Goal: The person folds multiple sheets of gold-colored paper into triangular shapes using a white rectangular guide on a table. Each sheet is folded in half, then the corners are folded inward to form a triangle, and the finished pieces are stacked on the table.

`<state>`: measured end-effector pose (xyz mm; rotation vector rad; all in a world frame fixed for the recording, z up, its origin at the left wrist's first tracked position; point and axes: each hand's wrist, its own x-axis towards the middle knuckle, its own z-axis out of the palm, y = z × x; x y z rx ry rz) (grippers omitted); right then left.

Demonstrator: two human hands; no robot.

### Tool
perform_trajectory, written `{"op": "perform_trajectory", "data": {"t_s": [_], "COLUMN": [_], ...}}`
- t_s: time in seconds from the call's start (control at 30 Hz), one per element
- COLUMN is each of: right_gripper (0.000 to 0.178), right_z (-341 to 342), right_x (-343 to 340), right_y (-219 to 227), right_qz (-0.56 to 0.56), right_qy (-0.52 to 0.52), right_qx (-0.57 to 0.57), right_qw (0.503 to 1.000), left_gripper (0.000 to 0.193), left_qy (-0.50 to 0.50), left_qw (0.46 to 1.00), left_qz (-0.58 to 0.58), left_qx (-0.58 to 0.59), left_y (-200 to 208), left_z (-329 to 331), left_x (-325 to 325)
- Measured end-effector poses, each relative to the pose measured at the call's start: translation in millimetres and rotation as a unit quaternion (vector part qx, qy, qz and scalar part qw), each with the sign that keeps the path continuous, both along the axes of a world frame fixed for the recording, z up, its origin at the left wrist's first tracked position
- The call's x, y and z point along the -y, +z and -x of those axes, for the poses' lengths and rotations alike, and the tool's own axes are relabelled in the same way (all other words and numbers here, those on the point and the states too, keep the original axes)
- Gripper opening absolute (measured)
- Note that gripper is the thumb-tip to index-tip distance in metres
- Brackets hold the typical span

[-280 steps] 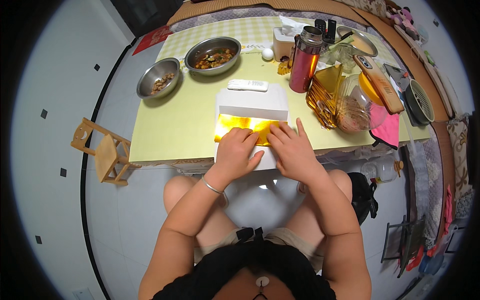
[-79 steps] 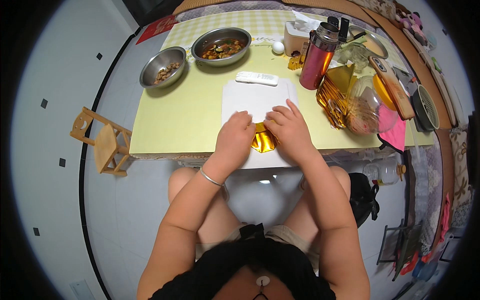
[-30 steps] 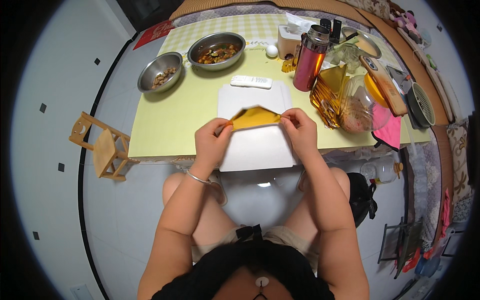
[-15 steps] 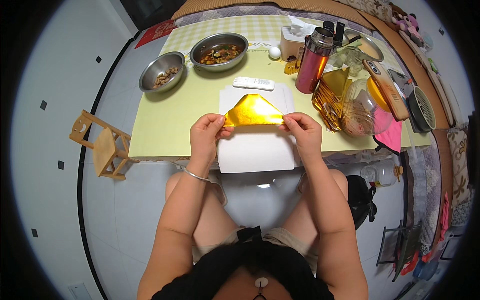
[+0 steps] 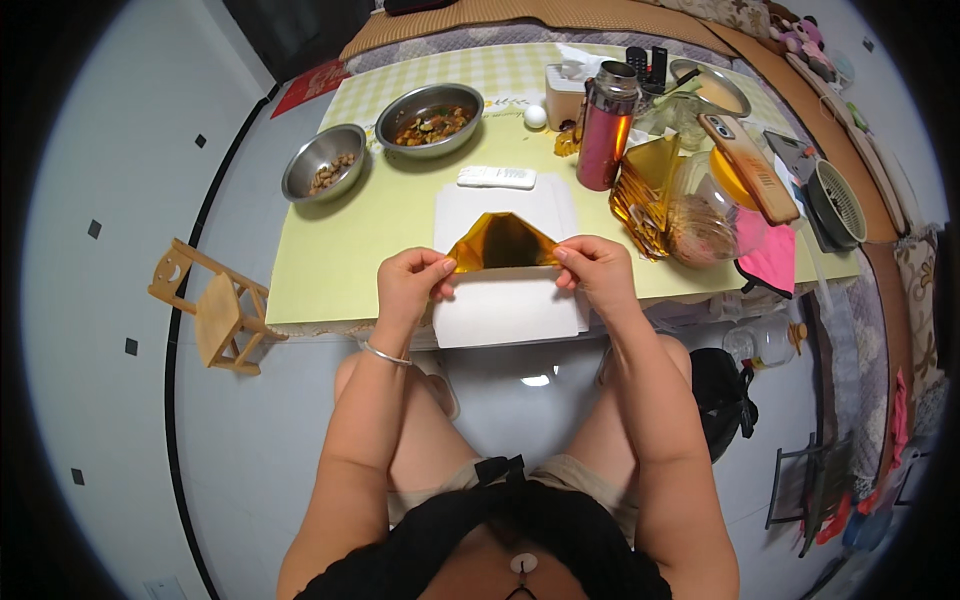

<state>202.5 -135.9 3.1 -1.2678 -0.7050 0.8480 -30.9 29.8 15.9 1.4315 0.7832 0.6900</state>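
Between my two hands a sheet of shiny gold foil paper (image 5: 505, 243) is stretched, folded into a low peaked shape with a straight edge towards me. Its left corner is pinched by the thumb and fingers of my left hand (image 5: 412, 280). My right hand (image 5: 598, 268) pinches the right corner in the same way. Beneath the foil lies white paper (image 5: 508, 318) on the yellow table, reaching its front edge. A slim white object (image 5: 496, 178) rests on the far part of that paper; its kind is unclear.
Two steel bowls, one with nuts (image 5: 325, 165) and one with food in liquid (image 5: 428, 112), stand far left. To the right are a red thermos (image 5: 607, 130), more folded gold paper (image 5: 645, 200), a clear jar (image 5: 700, 230) and a phone (image 5: 750, 170). A small wooden chair (image 5: 218, 310) is left.
The foil paper and both hands have come slightly nearer to me. The foil's face has tilted, turning from bright gold to dark brown. Both pinches hold as before.
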Motion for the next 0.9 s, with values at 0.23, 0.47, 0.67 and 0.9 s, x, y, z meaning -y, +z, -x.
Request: {"op": "perform_trajectory", "data": {"t_s": [0.23, 0.47, 0.67, 0.9], "right_gripper": [0.021, 0.014, 0.018, 0.019], "right_z": [12, 13, 8, -7], "right_x": [0, 2, 6, 19], "right_y": [12, -5, -10, 12], "right_qz": [0.0, 0.034, 0.058, 0.09], "right_qy": [-0.009, 0.015, -0.014, 0.032], "right_qx": [-0.188, 0.257, 0.178, 0.154], "right_qw": [0.982, 0.966, 0.982, 0.983], "left_gripper": [0.008, 0.014, 0.016, 0.017], "left_qy": [0.059, -0.012, 0.018, -0.024], "left_qw": [0.985, 0.929, 0.917, 0.934], "left_qz": [0.12, 0.344, 0.366, 0.343], "left_qx": [0.106, 0.134, 0.157, 0.092], "left_y": [10, 43, 39, 53], "left_z": [-1, -92, -171, -204], "left_x": [-8, 34, 78, 84]}}
